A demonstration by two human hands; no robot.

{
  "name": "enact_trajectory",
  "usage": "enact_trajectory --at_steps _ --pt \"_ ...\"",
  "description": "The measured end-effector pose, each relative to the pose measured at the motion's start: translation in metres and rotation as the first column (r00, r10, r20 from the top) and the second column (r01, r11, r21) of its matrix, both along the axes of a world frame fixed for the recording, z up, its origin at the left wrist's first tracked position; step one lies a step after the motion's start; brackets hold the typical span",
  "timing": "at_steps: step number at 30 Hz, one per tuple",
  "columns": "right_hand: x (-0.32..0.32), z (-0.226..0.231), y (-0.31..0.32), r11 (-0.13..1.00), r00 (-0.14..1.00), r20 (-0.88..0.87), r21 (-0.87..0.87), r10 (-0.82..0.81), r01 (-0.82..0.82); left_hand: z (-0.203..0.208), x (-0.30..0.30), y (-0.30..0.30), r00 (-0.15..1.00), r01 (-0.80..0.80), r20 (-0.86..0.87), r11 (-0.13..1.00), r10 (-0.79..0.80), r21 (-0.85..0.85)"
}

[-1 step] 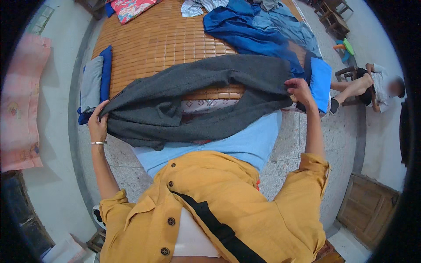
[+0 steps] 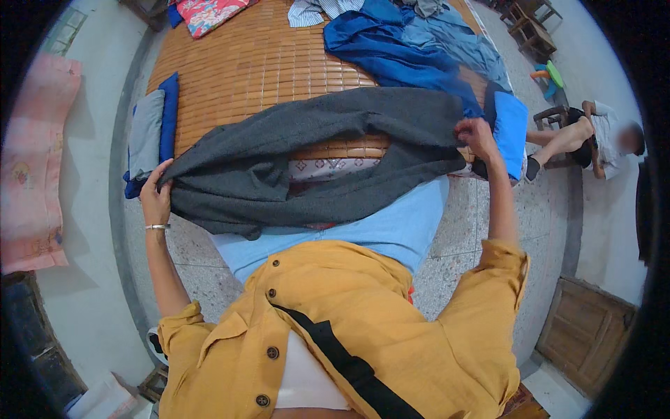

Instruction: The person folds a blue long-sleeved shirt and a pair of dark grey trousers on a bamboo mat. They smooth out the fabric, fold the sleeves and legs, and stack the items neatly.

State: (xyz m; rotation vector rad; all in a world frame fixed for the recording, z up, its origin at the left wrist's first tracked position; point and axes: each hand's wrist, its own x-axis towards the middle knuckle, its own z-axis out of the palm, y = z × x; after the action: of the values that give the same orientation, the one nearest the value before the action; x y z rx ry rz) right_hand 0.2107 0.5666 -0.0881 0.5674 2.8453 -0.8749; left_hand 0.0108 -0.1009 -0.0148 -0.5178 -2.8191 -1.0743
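Note:
A pair of dark grey trousers (image 2: pixel 307 126) is stretched sideways in front of me, over the near edge of the bed and my lap. Its two legs lie apart, with a gap between them. At the left end, my left hand (image 2: pixel 156 195) is closed on the cloth, thumb on the near side. My right hand (image 2: pixel 477 140) is at the right end, fingers curled at the leg ends and pinching the edge; some fingertips are hidden.
The bed has a brown slatted mat (image 2: pixel 237 77). Folded grey and blue clothes (image 2: pixel 146 133) lie left, a folded bright blue garment (image 2: pixel 509 133) right. Loose blue clothes (image 2: pixel 391 45) and a red patterned cloth (image 2: pixel 206 14) lie farther back. A person (image 2: pixel 607 140) sits at the right.
My right hand has shifted very slightly at the trousers' right end, and its forearm and sleeve moved a little with it. My left hand stays in place.

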Motion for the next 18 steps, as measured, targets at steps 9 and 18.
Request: enact_trajectory --at_steps 9,18 --pt "-0.111 0.132 0.029 0.840 0.336 -0.938 0.249 0.085 0.482 -0.002 -0.009 -0.018 0.978 -0.082 -0.190 0.996 0.087 0.032" --pt "-0.040 0.001 -0.002 0.948 0.839 -0.504 0.107 -0.207 0.299 -0.006 -0.002 0.002 0.989 0.013 -0.146 0.990 -0.033 -0.139"
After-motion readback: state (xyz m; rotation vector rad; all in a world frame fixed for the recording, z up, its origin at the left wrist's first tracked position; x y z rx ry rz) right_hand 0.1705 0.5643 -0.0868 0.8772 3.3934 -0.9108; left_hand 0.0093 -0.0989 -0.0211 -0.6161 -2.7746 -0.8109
